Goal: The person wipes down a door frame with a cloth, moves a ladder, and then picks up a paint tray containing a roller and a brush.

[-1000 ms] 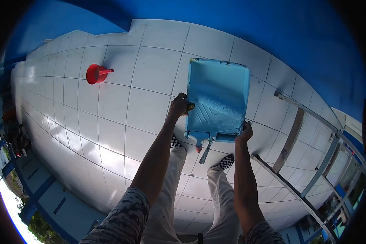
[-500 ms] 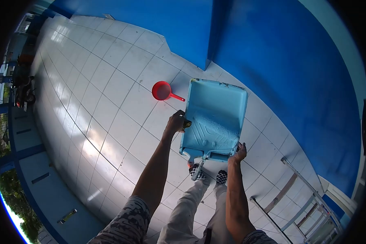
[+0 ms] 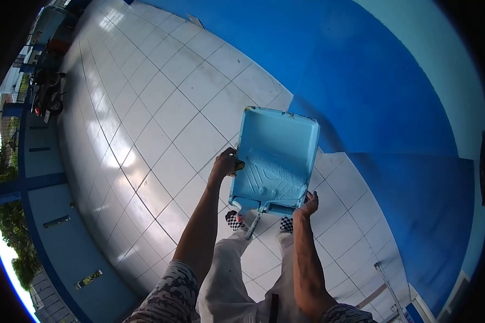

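Note:
A light-blue paint tray [image 3: 277, 126], coated with wet-looking paint, is held off the floor in front of my legs. My left hand [image 3: 225, 163] grips its left rim and also has a small dark-yellowish item [image 3: 238, 165] in it, whose kind I cannot make out. At the tray's lower right corner, my right hand [image 3: 308, 205] curls its fingers around the edge; the fingers under it are hidden. A paint-smeared handle [image 3: 254, 225], apparently a roller's, sticks out over the near edge toward me. Beside it hangs a second, curved pale-blue handle [image 3: 239, 204] with an orange-red end.
White floor tiles [image 3: 183, 124] stretch to the left. A blue wall [image 3: 377, 91] runs along the right, with a metal ladder [image 3: 389, 285] at lower right. Far left are a parked motorcycle [image 3: 48, 97] and a low wall [image 3: 64, 215]. My checkered shoes [image 3: 286, 224] are below the tray.
The view has shifted along the wall; the red dipper on the floor is out of sight and less of the ladder shows. Both hands still hold the tray, now slightly further left in view.

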Demonstrator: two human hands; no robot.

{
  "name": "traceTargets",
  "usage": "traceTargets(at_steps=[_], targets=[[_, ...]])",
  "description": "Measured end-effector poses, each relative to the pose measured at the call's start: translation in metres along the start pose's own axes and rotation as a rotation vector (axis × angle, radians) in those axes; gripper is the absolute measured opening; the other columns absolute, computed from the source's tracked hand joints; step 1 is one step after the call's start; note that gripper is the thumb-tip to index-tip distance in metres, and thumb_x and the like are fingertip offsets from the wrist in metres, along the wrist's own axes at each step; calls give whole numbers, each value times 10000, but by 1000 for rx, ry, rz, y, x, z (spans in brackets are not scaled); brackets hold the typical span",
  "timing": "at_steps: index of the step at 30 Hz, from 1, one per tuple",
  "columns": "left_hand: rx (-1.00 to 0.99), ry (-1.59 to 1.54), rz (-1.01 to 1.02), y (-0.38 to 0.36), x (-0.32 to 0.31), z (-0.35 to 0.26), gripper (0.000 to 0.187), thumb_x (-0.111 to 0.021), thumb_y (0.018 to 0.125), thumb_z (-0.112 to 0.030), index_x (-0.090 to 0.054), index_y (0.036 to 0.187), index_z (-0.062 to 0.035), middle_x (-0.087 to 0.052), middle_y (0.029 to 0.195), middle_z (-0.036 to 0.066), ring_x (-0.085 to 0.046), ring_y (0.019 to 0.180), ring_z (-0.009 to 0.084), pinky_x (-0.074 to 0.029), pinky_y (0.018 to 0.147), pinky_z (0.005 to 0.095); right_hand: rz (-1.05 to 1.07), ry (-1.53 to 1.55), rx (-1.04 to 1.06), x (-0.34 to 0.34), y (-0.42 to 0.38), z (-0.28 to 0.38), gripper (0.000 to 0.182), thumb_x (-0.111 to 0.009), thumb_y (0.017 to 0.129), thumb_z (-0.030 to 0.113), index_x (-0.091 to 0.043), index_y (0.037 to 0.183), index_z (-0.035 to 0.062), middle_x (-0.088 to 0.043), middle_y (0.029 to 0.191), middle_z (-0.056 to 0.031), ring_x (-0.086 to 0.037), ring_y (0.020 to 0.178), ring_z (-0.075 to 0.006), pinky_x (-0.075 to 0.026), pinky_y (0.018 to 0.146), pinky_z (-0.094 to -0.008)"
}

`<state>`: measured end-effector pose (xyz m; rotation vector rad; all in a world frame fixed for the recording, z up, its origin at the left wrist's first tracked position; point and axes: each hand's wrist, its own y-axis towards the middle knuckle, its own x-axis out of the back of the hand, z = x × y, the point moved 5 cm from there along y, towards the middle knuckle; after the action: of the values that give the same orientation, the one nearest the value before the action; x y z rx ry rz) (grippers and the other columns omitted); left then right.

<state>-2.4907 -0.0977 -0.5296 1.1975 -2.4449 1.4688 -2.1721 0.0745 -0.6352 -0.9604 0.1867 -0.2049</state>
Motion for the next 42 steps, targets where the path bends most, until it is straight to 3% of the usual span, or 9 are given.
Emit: traceTargets(at_steps=[8, 15, 22, 26, 27, 30, 32, 36, 42], targets=[[-104, 26, 37, 125, 114, -11, 293, -504, 889, -99, -608, 1159, -54, -658, 1093, 204, -718, 819, 300, -639, 548, 383, -89, 51, -36, -140, -29, -75, 569, -397, 1000, 391, -595, 1121, -128, -638, 1121, -195, -590, 1086, -287, -391, 1022, -383], [-66, 147, 83, 205, 203, -45, 310, -502, 889, -129, -607, 1176, -77, -689, 1003, 189, -726, 741, 319, -615, 547, 369, -266, 134, 39, -219, -31, -161, 386, -483, 959, 369, -608, 839, 24, -621, 846, -76, -585, 852, -215, -433, 884, -359], [-166, 290, 151, 313, 251, -70, 296, -513, 884, -128, -595, 1161, -62, -691, 1019, 192, -731, 766, 308, -623, 580, 382, -309, 299, -150, -303, -18, -239, 398, -526, 890, 357, -611, 770, -12, -624, 807, -125, -597, 820, -259, -460, 819, -408], [-354, 414, 179, 402, 254, -57, 294, -520, 886, -141, -596, 1160, -69, -710, 946, 177, -723, 673, 310, -605, 563, 354, -365, 337, -167, -347, 4, -272, 385, -550, 839, 353, -582, 702, -5, -631, 795, -141, -600, 819, -299, -451, 835, -447], [-141, 335, 198, 411, 254, -63, 204, -522, 922, -99, -687, 1021, -29, -605, 1174, 54, -716, 855, 284, -653, 586, 350, -394, 333, -122, -352, 12, -279, 387, -555, 821, 361, -573, 696, -5, -631, 788, -149, -602, 819, -297, -447, 836, -455], [-195, 348, 270, 456, 250, -67, 177, -577, 897, -98, -712, 992, -34, -585, 1184, 46, -706, 903, 270, -654, 601, 340, -402, 392, -120, -370, 43, -312, 386, -550, 823, 358, -573, 676, 2, -626, 761, -148, -601, 799, -295, -453, 810, -447], [-355, 438, 275, 488, 246, -54, 289, -528, 875, -153, -618, 1142, -86, -702, 958, 179, -728, 737, 307, -615, 575, 363, -442, 393, -108, -373, 57, -331, 386, -550, 822, 357, -574, 678, 0, -619, 732, -142, -595, 764, -290, -458, 775, -441], [-455, 585, 358, 528, 240, -71, 288, -523, 879, -152, -613, 1143, -81, -692, 998, 178, -726, 761, 317, -628, 585, 349, -464, 399, -18, -391, 83, -365, 385, -563, 817, 358, -566, 663, 6, -599, 677, -127, -568, 686, -265, -456, 720, -424], [-128, 417, 385, 559, 237, -70, 299, -536, 881, -131, -592, 1173, -89, -661, 1097, 186, -715, 880, 346, -647, 614, 390, -511, 463, 31, -410, 93, -393, 334, -612, 776, 324, -562, 670, 12, -575, 647, -99, -550, 639, -226, -450, 657, -380]])
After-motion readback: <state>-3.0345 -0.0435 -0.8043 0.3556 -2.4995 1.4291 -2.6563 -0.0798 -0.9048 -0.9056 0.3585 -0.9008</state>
